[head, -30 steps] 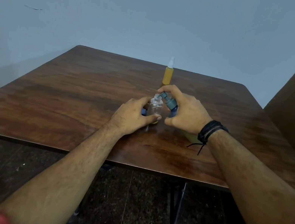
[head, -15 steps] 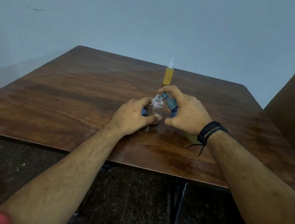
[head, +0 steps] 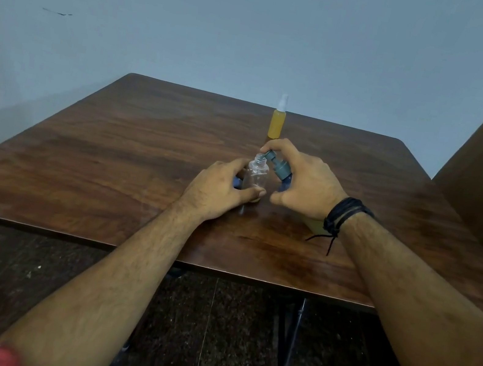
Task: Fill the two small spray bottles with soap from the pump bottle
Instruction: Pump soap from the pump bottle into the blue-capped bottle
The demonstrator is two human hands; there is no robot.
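Head view: pump bottle [head: 282,172] nozzle was tipped over an uncapped clear spray bottle [head: 255,179].
It was steadied by the left hand [head: 222,190]; the right hand [head: 304,184] gripped the pump beside it for aimed filling.

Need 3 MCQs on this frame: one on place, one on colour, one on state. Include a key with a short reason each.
1. Where does the filled spray bottle stand?
A. on the table's far side, beyond both hands
B. in the left hand
C. on the floor

2. What colour is the liquid in the filled spray bottle?
A. blue
B. yellow-orange
C. clear

3. What state is the clear bottle in?
A. capped
B. lying on its side
C. upright, neck open

Key:
1 A: it stands alone past the hands.
2 B: its body shows yellow-orange.
3 C: the left hand holds it upright, threads bare, with the pump nozzle at its mouth under the right hand.
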